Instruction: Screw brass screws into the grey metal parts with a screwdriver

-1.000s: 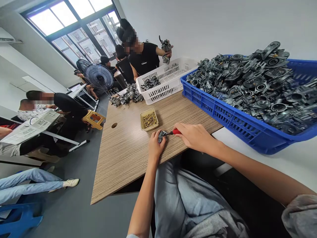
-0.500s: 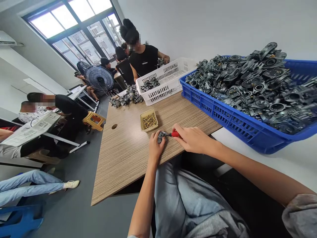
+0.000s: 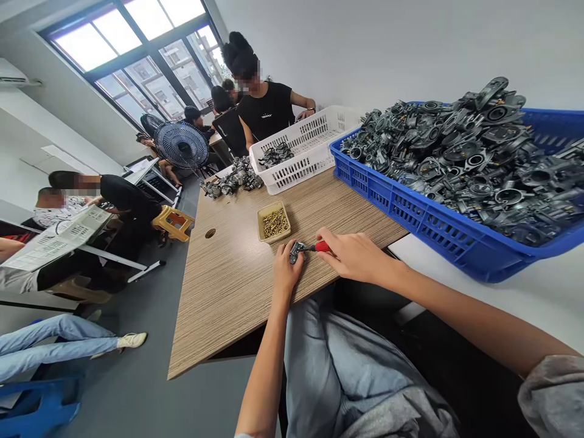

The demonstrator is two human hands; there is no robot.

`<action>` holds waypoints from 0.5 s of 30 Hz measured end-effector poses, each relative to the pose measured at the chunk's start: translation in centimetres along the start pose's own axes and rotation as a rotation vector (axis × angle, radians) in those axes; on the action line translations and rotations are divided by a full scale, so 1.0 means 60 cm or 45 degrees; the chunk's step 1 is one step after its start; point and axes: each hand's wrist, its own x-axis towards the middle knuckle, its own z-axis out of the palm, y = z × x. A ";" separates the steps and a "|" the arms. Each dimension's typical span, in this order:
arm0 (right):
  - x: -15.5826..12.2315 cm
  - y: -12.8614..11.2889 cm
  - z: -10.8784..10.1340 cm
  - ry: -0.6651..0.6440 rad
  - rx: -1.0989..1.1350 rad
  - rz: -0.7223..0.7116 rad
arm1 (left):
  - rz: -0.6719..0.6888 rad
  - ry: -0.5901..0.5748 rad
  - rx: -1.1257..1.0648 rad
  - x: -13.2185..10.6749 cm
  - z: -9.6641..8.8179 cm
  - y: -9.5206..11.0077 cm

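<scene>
Head view: the left hand (image 3: 286, 271) is closed around a small metal part (image 3: 295, 249) at the near edge of the wooden table (image 3: 228, 292), and the right hand (image 3: 353, 255) grips a red-handled screwdriver (image 3: 322, 246), its tip against that part. Over the last second both hands have barely moved, so the screwdriver work seems to be continuing in the same spot. A co-worker (image 3: 267, 112) at the far end has lowered an arm towards the white basket (image 3: 303, 164).

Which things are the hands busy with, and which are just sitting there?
Busy with:
left hand, holding the small metal part
right hand, holding the red-handled screwdriver against it
tray of brass screws, close by, probably

Just sitting there:
blue crate heaped with grey parts
white basket, by another person
loose parts
fan
</scene>
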 end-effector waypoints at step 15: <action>0.003 -0.013 0.010 -0.020 -0.110 0.108 | -0.002 0.019 0.018 -0.001 0.001 0.003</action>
